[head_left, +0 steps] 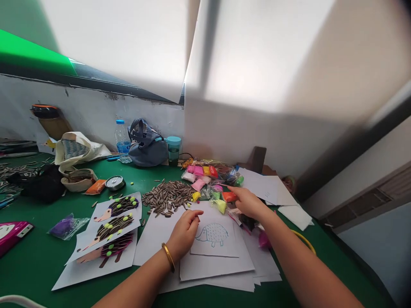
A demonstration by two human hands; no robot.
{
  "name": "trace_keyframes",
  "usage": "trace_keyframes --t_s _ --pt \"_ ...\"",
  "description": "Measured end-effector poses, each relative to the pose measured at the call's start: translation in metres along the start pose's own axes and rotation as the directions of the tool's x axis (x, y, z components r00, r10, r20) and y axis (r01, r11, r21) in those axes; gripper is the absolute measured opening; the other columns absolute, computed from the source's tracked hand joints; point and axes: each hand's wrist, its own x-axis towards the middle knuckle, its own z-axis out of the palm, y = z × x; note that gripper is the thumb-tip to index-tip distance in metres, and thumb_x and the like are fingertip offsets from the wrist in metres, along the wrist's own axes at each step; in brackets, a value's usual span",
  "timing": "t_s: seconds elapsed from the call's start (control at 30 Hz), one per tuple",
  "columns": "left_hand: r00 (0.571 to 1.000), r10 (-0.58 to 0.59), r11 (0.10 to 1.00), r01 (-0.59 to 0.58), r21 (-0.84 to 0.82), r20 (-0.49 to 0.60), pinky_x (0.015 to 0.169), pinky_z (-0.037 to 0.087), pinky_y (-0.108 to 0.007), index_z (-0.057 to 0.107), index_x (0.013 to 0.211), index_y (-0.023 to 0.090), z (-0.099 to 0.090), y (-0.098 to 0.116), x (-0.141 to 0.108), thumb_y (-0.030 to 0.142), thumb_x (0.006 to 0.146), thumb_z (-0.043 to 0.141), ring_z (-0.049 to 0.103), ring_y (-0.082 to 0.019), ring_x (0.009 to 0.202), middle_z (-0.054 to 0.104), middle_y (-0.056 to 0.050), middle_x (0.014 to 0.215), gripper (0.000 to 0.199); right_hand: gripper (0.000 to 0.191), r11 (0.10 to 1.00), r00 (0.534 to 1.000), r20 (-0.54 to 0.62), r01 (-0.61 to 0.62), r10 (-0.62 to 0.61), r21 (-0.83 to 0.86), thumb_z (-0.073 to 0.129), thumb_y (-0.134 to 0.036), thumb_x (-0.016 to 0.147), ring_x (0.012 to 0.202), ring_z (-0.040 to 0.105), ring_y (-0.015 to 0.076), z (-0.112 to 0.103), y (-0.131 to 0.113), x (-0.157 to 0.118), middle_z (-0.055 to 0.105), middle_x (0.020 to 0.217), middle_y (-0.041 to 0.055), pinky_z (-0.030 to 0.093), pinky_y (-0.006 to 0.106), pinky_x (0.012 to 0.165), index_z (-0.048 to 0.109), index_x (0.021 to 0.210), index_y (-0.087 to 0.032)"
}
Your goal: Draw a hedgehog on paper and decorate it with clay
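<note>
My left hand (pixel 184 233), with a gold bangle at its wrist, rests at the left edge of a sheet with a blue hedgehog drawing (pixel 215 233). Its fingers are loosely bent, the index finger and thumb slightly apart, and nothing shows in them. My right hand (pixel 248 202) reaches over the clay packets, index finger stretched out near an orange clay packet (pixel 229 196); its other fingers are partly hidden. Close by lie a yellow-green clay packet (pixel 220 206), pink clay packets (pixel 198 185) and a heap of striped sunflower seeds (pixel 168 195).
Finished hedgehog pictures (pixel 111 231) overlap at left, beside a purple clay packet (pixel 66 226) and a round tin (pixel 115 183). A water bottle (pixel 122 143), blue-grey bag (pixel 147 147) and teal cup (pixel 174 149) stand by the wall. White sheets (pixel 261 184) lie at back right.
</note>
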Motion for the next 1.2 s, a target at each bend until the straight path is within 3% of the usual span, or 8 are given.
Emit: trace_keyframes --t_s 0.13,0.27,0.4,0.57,0.73,0.83,0.93,1.2 --pt "0.998 -0.068 0.994 0.067 -0.089 -0.008 0.086 0.05 -0.039 0.067 0.111 0.017 0.0 -0.003 0.001 0.03 0.087 0.046 0.061 -0.022 0.09 0.064 -0.008 0.092 0.034 0.049 1.0 0.998 -0.068 -0.01 0.012 0.016 0.044 -0.009 0.079 0.121 0.052 0.0252 -0.002 -0.02 -0.003 0.063 0.129 0.0071 0.04 0.039 0.102 0.066 0.121 -0.021" --pt "0.979 -0.205 0.934 0.197 -0.297 0.002 0.083 0.052 -0.038 0.063 0.114 0.015 0.001 0.0 0.004 0.036 0.082 0.053 0.064 -0.02 0.085 0.065 -0.007 0.091 0.04 0.036 0.99 0.989 -0.137 0.068 -0.051 0.123 0.044 -0.014 0.084 0.11 0.057 0.0225 0.001 -0.042 -0.027 0.068 0.116 0.005 0.044 0.037 0.097 0.07 0.108 -0.023" --pt "0.969 -0.246 0.873 0.226 -0.431 0.01 0.076 0.052 -0.032 0.062 0.097 0.017 -0.001 0.008 0.008 0.038 0.069 0.071 0.064 -0.017 0.077 0.065 -0.002 0.08 0.037 0.031 0.968 0.983 -0.182 0.082 -0.039 0.236 0.048 -0.015 0.085 0.105 0.059 0.0229 0.014 -0.06 -0.058 0.07 0.109 0.0061 0.045 0.039 0.094 0.07 0.104 -0.022" --pt "0.978 -0.206 0.892 0.186 -0.411 -0.005 0.058 0.045 -0.023 0.059 0.071 0.017 -0.003 0.018 0.005 0.035 0.058 0.081 0.056 -0.012 0.062 0.061 0.002 0.066 0.031 0.025 0.936 0.966 -0.258 0.116 -0.027 0.333 0.049 -0.018 0.087 0.099 0.061 0.0235 0.033 -0.073 -0.076 0.071 0.101 0.0061 0.048 0.04 0.09 0.069 0.101 -0.024" --pt "0.976 -0.214 0.886 0.215 -0.41 0.048 0.066 0.053 -0.031 0.071 0.085 0.017 -0.002 0.018 0.001 0.045 0.067 0.075 0.063 -0.018 0.068 0.068 -0.004 0.072 0.034 0.025 0.934 0.946 -0.309 0.195 -0.099 0.298 0.048 -0.019 0.09 0.093 0.062 0.0241 0.044 -0.076 -0.078 0.071 0.095 0.0076 0.047 0.041 0.086 0.07 0.101 -0.024" --pt "0.984 -0.177 0.911 0.174 -0.375 0.026 0.076 0.054 -0.034 0.074 0.09 0.018 -0.001 0.016 0.002 0.043 0.067 0.076 0.066 -0.021 0.081 0.072 -0.008 0.087 0.034 0.026 0.937 0.945 -0.309 0.2 -0.107 0.287 0.047 -0.018 0.091 0.092 0.062 0.024 0.044 -0.072 -0.078 0.07 0.095 0.0079 0.048 0.04 0.085 0.07 0.102 -0.024" --pt "0.987 -0.161 0.919 0.155 -0.361 0.015 0.078 0.055 -0.034 0.073 0.096 0.019 -0.001 0.015 0.002 0.041 0.066 0.077 0.066 -0.021 0.084 0.072 -0.006 0.088 0.037 0.026 0.951 0.954 -0.271 0.197 -0.13 0.237 0.047 -0.017 0.09 0.094 0.062 0.0242 0.047 -0.065 -0.079 0.07 0.097 0.0083 0.049 0.04 0.086 0.069 0.104 -0.022" --pt "0.984 -0.172 0.956 0.176 -0.234 0.038 0.069 0.054 -0.032 0.073 0.095 0.017 -0.006 0.021 -0.003 0.05 0.078 0.064 0.065 -0.02 0.073 0.07 -0.006 0.078 0.038 0.049 0.995 0.986 -0.15 0.081 -0.071 0.061 0.048 -0.01 0.083 0.119 0.055 0.0268 0.064 -0.058 -0.082 0.064 0.127 0.0087 0.041 0.045 0.103 0.058 0.129 -0.021"
